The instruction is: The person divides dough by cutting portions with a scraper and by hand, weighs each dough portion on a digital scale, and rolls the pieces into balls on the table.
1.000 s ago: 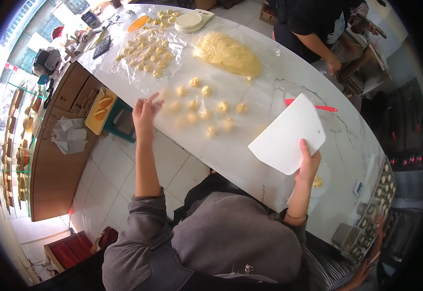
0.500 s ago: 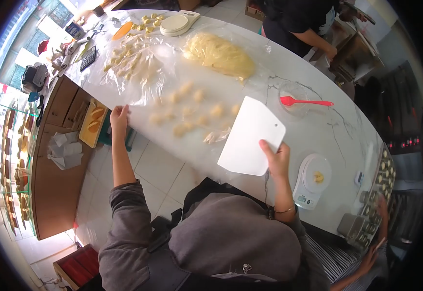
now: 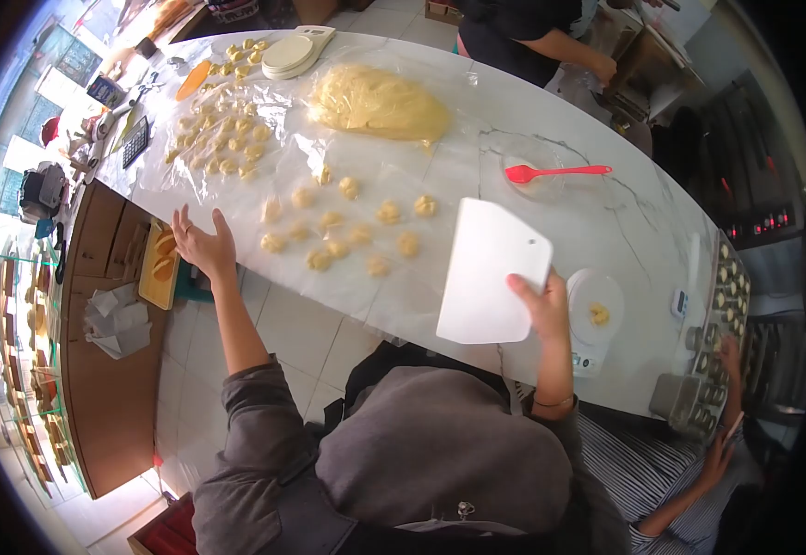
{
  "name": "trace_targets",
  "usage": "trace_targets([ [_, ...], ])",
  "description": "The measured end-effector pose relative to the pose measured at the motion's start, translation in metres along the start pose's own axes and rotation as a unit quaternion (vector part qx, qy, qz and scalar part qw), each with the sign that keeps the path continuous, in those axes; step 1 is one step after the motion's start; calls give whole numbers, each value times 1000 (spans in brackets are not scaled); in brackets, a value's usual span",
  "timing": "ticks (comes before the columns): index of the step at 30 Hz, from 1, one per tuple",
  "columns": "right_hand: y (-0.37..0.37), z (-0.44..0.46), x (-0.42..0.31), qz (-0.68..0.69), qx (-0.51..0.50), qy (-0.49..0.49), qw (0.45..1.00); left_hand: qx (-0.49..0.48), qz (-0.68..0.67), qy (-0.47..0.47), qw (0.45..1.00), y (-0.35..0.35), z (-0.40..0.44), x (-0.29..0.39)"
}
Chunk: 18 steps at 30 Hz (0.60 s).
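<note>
My left hand [image 3: 205, 248] is open at the near left edge of the table, fingers spread and holding nothing. In my right hand [image 3: 547, 305] is a white dough scraper [image 3: 491, 273], gripped at its right side and raised over the table. Several small dough pieces [image 3: 331, 220] lie between my hands under a clear plastic sheet [image 3: 264, 190]. Farther back, more dough pieces [image 3: 227, 139] sit beneath the plastic. A large yellow slab of dough [image 3: 380, 100] lies under plastic too. Partly behind my right hand stands a white kitchen scale [image 3: 588, 305] with a bit of dough on it.
A red spatula [image 3: 558, 172] rests on a clear bowl [image 3: 534, 180]. A calculator [image 3: 135, 141] and a second scale [image 3: 296, 51] stand at the back. Filled moulds [image 3: 731, 282] line the right edge, with a co-worker's hands near them. Another person [image 3: 523, 37] stands across the table.
My left hand has let go of the plastic sheet and opened. The sheet now lies lower, and the dough pieces show more clearly. My right hand and the scraper have shifted slightly right.
</note>
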State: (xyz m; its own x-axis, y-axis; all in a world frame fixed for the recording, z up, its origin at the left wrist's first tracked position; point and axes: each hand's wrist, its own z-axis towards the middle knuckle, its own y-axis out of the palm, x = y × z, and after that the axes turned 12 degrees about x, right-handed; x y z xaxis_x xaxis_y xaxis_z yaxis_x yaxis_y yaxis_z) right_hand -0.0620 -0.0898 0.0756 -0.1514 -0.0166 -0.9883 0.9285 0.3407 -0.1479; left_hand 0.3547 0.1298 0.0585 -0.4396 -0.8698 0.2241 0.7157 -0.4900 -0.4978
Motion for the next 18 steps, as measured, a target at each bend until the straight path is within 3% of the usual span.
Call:
trace_targets([
  [3,-24,2,-5,125,98,175,972,-57,-250,60,965,9,3,32],
  [6,-33,8,-5,176,141,150,963,-415,-423,-35,804,-24,1,141],
  [7,-34,6,-6,175,139,150,963,-444,-430,57,784,-16,-14,165],
  [9,-37,4,-11,176,137,147,964,-472,-451,201,730,4,-41,200],
  [10,-39,1,-12,164,148,147,964,-423,-458,243,743,18,-60,211],
  [13,-52,-16,-12,144,177,142,963,-516,-390,311,697,33,-67,234],
  [16,-75,-40,-16,162,206,148,954,-554,-421,261,669,35,-55,240],
  [18,-87,-56,-25,177,242,162,940,-523,-486,195,672,40,-51,234],
])
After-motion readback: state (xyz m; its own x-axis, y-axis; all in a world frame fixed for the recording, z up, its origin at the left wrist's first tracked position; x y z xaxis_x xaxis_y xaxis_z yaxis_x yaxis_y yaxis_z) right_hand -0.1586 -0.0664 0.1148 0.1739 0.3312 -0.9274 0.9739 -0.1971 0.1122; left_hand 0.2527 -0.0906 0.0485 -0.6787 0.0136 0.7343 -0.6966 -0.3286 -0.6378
